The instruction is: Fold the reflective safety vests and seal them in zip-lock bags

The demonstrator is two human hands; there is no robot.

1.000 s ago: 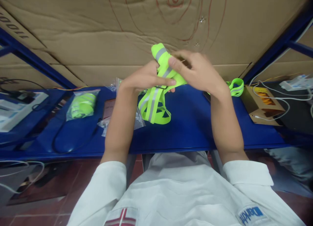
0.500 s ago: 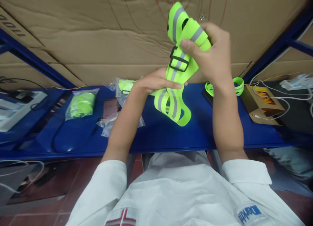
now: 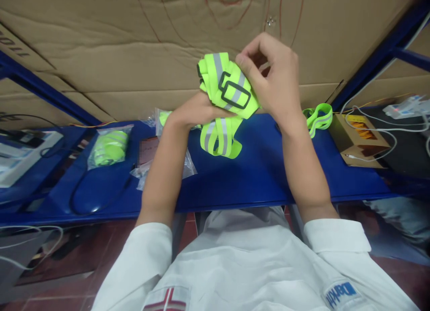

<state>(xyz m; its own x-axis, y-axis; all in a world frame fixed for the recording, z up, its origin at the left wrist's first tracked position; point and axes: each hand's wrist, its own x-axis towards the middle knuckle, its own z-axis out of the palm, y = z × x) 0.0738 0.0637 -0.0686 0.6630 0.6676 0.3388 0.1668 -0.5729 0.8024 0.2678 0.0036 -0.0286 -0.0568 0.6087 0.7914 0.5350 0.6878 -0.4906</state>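
A neon yellow-green reflective strap [image 3: 215, 75] with a grey stripe and black buckles is bunched up in front of me, above the blue table. My left hand [image 3: 198, 110] grips the bundle from below, its fingers mostly hidden behind the strap. A loop of the strap hangs down beneath that hand. My right hand [image 3: 272, 73] pinches the bundle's upper right edge between thumb and bent fingers. Another neon strap [image 3: 319, 119] lies looped on the table, right of my right forearm.
A clear bag with a folded neon strap [image 3: 110, 147] lies at left. Near my left forearm are crumpled plastic bags [image 3: 190, 165] and a brownish-red flat item [image 3: 148, 149]. An open cardboard box [image 3: 358, 138] and white cables stand at right. Cardboard [image 3: 134, 60] walls the back.
The strap has come down and left, folded into a more compact bundle, and its hanging loop is shorter. My right hand has moved left and slightly down to the bundle's edge.
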